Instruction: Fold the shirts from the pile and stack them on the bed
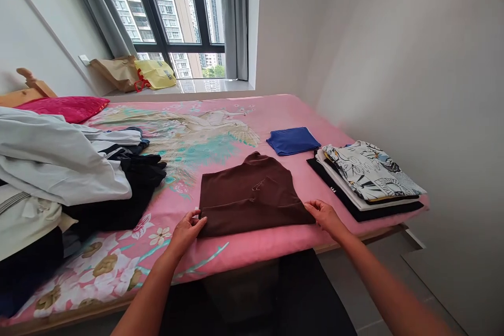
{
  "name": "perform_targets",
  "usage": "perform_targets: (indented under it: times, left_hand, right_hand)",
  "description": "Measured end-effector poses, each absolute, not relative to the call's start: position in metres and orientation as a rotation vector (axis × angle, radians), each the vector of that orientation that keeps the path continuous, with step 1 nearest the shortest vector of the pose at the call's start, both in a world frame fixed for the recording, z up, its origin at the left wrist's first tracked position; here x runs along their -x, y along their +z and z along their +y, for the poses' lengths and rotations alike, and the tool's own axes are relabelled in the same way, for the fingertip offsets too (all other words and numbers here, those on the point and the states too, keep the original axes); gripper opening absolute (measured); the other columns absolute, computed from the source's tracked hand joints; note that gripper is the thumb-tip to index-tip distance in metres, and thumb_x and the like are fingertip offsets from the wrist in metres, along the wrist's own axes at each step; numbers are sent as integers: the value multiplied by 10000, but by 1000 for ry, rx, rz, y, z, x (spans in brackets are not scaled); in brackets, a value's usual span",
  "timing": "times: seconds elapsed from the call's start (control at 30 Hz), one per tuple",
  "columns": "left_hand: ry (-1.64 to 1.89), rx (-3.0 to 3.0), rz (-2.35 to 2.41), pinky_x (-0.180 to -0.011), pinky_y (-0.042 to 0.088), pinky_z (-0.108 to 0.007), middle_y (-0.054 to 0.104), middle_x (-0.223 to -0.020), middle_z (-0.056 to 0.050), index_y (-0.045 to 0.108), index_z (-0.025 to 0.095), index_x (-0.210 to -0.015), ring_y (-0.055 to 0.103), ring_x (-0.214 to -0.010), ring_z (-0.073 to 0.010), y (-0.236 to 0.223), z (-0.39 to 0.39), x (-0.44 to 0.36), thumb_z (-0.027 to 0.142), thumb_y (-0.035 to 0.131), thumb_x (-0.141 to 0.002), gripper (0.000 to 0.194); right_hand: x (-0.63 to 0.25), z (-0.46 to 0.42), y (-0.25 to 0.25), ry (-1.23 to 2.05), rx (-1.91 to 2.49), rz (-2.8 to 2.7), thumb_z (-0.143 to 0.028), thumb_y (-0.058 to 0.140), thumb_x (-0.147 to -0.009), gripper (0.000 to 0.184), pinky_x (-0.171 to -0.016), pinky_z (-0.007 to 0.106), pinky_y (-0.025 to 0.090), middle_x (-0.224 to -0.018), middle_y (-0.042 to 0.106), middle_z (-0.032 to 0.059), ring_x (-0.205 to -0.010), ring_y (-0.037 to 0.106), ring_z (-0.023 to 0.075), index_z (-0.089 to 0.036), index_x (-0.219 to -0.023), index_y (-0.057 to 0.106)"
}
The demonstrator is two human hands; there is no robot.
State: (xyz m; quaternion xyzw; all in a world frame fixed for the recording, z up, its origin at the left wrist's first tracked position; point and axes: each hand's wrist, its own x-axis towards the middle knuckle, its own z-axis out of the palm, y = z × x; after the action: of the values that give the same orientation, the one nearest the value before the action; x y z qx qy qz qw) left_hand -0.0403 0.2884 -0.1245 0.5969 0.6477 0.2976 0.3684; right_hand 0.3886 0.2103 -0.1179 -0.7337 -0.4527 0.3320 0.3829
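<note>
A dark brown shirt [252, 189] lies partly folded on the bed, a flap turned over along its near side and a small light logo showing in the middle. My left hand [188, 228] pinches its near left corner between thumb and fingers. At the near right corner, my right hand [323, 215] grips the fabric the same way. Both corners rest on or just above the bedsheet; the fingertips partly cover them.
The pink floral bed [275, 110] carries a folded blue cloth [293, 140] and a stack of folded clothes [374, 176] at right. Left lies a loose heap of clothes [59, 163] beside a red pillow [74, 109]. Bags [155, 74] sit on the windowsill.
</note>
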Motion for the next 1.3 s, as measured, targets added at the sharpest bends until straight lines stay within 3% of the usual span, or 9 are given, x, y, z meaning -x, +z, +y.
perform_targets:
  times: [0.2,0.27,0.33,0.47,0.63,0.77,0.97,1.07,1.3]
  left_hand:
    - [702,-1341,1582,-498,329,-221,542,-564,58,561,144,-1085,492,-512,-112,-119,275,47,526,673,-569,651]
    - [678,-1246,1567,-460,303,-206,533,-558,63,563,141,-1046,458,-472,-89,-112,271,46,516,705,-528,655]
    - [647,-1165,1565,-411,261,-195,503,-518,75,555,141,-1031,407,-410,-72,-106,267,44,520,716,-516,659]
    - [619,-1083,1595,-344,179,-185,359,-378,120,510,140,-1115,320,-308,-80,-104,261,38,563,663,-578,701]
    - [720,-1082,1542,-331,166,-174,323,-410,143,457,176,-1207,276,-297,-56,-108,257,30,534,643,-598,730]
    - [753,-1095,1476,-331,180,-174,364,-454,137,482,170,-1169,297,-301,-42,-102,251,33,500,667,-568,709]
    - [660,-1068,1494,-319,171,-172,338,-404,148,488,163,-1106,314,-280,-59,-106,237,41,517,679,-521,709]
    - [662,-1101,1491,-317,225,-177,411,-471,126,496,179,-1067,382,-308,-65,-111,234,41,543,676,-515,685]
    - [732,-1171,1529,-307,298,-186,453,-510,98,509,168,-1045,432,-360,-85,-122,229,45,519,664,-545,630]
  right_hand:
    - [-404,203,-144,783,1922,-1272,-458,557,-726,359,-755,276,465,-904,687,68,-848,624,185,-156,-894,653]
    - [-402,205,-142,826,1947,-1258,-439,591,-714,357,-710,261,472,-913,686,74,-817,629,177,-148,-912,651]
    - [-397,206,-134,933,1959,-1170,-423,597,-720,402,-548,237,452,-897,677,67,-637,605,135,-141,-1006,622]
    - [-386,204,-119,1214,1915,-1012,-423,555,-768,423,-338,194,257,-783,633,2,-357,410,47,-178,-1112,529]
    - [-383,198,-115,1336,1896,-970,-467,554,-778,290,-333,151,205,-562,463,-73,-370,458,55,-191,-841,488]
    - [-389,188,-114,1303,1850,-945,-463,532,-788,287,-332,145,221,-530,410,-87,-391,512,75,-202,-764,414]
    - [-395,175,-128,1326,1891,-976,-452,591,-730,291,-318,158,255,-536,480,-73,-414,553,105,-192,-760,464]
    - [-395,173,-140,1254,1882,-1033,-450,591,-718,285,-327,172,280,-559,522,-61,-457,587,131,-192,-776,486]
    - [-393,163,-144,1027,2047,-1216,-348,534,-739,155,-410,205,322,-568,559,-58,-432,535,110,-203,-795,519]
